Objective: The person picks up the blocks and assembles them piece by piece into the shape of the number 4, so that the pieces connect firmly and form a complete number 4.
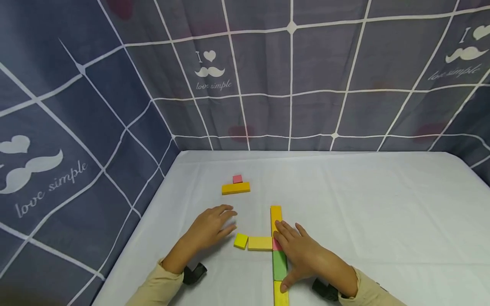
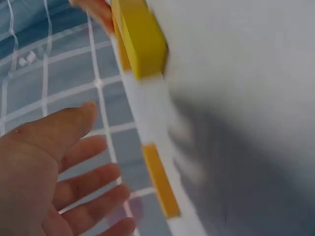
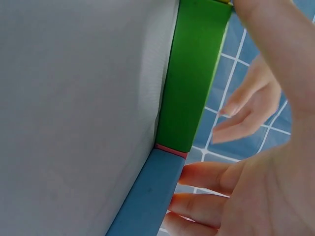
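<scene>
My right hand [image 1: 306, 253] lies over a straight row of blocks, fingertips at the orange-yellow block [image 1: 275, 216] and thumb on the near yellow block [image 1: 281, 293]. Between them in the row are a pink block [image 1: 277, 244] and a green block [image 1: 280, 265]. A blue block [image 3: 147, 194] borders the fingertips in the right wrist view; the hand covers it in the head view. A pale yellow block [image 1: 260, 243] extends left from the row, with a small yellow block [image 1: 240, 241] slightly turned at its end. My left hand [image 1: 210, 225] holds nothing, its fingers spread loosely near that small block.
Farther back on the white-covered table [image 1: 363, 204] lies an orange-yellow block [image 1: 235, 188] with a small pink block [image 1: 237, 179] behind it. A dark checked curtain [image 1: 260, 63] hangs along the table's back and left side.
</scene>
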Demonstrator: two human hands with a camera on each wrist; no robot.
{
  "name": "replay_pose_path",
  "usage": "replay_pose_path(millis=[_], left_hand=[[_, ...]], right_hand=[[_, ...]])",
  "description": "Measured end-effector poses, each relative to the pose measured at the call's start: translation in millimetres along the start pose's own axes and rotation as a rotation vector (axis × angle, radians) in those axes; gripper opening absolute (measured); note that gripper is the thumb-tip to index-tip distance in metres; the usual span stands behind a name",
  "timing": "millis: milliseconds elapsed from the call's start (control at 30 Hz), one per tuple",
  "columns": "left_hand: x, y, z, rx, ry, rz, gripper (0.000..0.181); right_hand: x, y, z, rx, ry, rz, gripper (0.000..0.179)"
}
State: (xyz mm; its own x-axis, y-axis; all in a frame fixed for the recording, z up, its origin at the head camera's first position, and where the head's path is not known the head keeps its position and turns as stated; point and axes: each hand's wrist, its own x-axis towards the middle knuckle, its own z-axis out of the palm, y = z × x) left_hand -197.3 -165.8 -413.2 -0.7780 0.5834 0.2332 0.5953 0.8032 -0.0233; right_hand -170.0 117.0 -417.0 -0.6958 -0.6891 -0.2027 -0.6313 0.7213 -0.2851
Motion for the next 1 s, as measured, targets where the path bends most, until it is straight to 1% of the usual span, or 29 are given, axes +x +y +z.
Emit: replay_pose_path(millis=[100, 167, 233, 367, 467, 533, 700, 767, 867, 933, 1000], left_hand=[[15.6, -17.4, 3.9, -0.035, -0.059, -0.066, 0.041], [23.4, -27.2, 7.6, -0.053, -0.096, -0.094, 0.045], [29.4, -34.3, 10.2, -0.078, -0.133, -0.107, 0.050], [35.8, -41.5, 13.5, -0.113, -0.221, -0.150, 0.057], [37.3, -41.8, 14.2, -0.118, -0.276, -0.184, 0.054], [37.0, -41.4, 14.7, -0.112, -0.292, -0.191, 0.051], [34.9, -36.7, 14.9, -0.115, -0.265, -0.158, 0.045], [34.1, -32.6, 14.6, -0.122, -0.242, -0.124, 0.041], [31.4, -23.5, 12.6, -0.132, -0.223, -0.072, 0.036], [28.5, -16.2, 10.3, -0.140, -0.224, -0.046, 0.034], [25.8, -8.7, 6.3, -0.180, -0.242, -0.031, 0.033]], right_hand=[[-1.4, 1, -1, 0.015, -0.004, -0.002, 0.123], [-1.7, 1, -1, 0.022, -0.006, -0.003, 0.123], [-1.9, 1, -1, 0.024, -0.009, 0.000, 0.123], [-1.9, 0, -1, 0.024, -0.013, 0.003, 0.123], [-1.8, 0, -2, 0.020, -0.015, 0.003, 0.122], [-1.7, 0, -2, 0.014, -0.015, 0.003, 0.122], [-1.1, -1, -3, 0.013, -0.011, 0.010, 0.123], [-1.0, -1, -3, 0.017, -0.009, 0.013, 0.123], [-0.8, 0, -3, 0.027, -0.014, 0.015, 0.124], [-0.7, 0, -2, 0.032, -0.018, 0.016, 0.124], [-0.8, 0, -2, 0.036, -0.021, 0.014, 0.124]])
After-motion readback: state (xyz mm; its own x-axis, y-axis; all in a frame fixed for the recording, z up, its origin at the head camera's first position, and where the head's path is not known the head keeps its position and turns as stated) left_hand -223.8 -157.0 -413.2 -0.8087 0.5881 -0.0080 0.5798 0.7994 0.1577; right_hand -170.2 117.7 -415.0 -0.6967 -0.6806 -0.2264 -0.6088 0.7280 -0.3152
